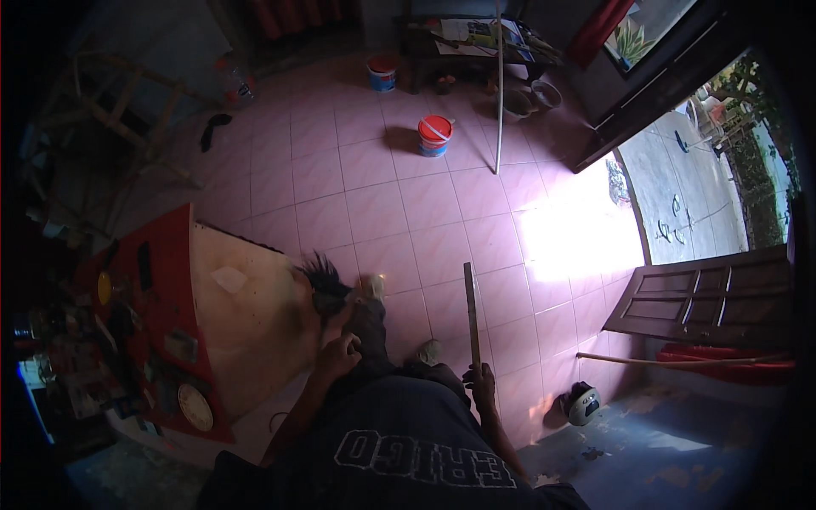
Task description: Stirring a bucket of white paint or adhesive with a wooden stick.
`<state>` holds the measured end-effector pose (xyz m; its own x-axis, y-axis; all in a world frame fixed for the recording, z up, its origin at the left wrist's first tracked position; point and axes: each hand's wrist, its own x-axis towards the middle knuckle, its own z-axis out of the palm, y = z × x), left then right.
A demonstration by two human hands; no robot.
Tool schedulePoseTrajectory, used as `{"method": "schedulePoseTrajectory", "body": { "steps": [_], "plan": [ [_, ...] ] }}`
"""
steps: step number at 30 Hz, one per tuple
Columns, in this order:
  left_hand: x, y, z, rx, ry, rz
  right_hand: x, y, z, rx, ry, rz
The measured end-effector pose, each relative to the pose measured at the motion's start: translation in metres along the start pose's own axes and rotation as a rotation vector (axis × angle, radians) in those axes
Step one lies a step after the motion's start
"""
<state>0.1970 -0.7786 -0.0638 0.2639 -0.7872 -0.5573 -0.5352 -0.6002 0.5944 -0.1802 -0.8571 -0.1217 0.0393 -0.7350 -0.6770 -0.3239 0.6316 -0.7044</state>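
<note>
My right hand [480, 381] grips the lower end of a long, narrow metal strip [473, 310], held upright in the picture beside my right leg. My left hand [343, 357] is curled in front of my left leg; what it holds, if anything, is hidden. Just beyond it, a black, bristly bundle [327, 285] lies by my left foot [372, 286]. To the left stands a red-edged workbench [155, 255] with a bare wooden panel [246, 306], a round cream object [195, 406] and assorted dark items on it.
Red-lidded buckets [434, 136] stand on the tiled floor. A white pole [498, 110] rises by a dark bench [476, 55]. A bamboo frame [119, 127] is at upper left. At right are an open doorway [671, 195], door [680, 297], wooden stick [629, 359] and helmet [580, 404].
</note>
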Motion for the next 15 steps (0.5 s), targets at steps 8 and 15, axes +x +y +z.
{"method": "schedulePoseTrajectory", "body": {
  "steps": [8, 15],
  "plan": [
    [0.144, 0.019, -0.084, -0.008, -0.053, 0.016, 0.088, -0.086, 0.051, -0.335, 0.102, 0.012],
    [0.258, 0.004, -0.169, 0.032, -0.06, 0.11, 0.144, -0.208, 0.139, -0.486, 0.344, -0.137]
  ]
}}
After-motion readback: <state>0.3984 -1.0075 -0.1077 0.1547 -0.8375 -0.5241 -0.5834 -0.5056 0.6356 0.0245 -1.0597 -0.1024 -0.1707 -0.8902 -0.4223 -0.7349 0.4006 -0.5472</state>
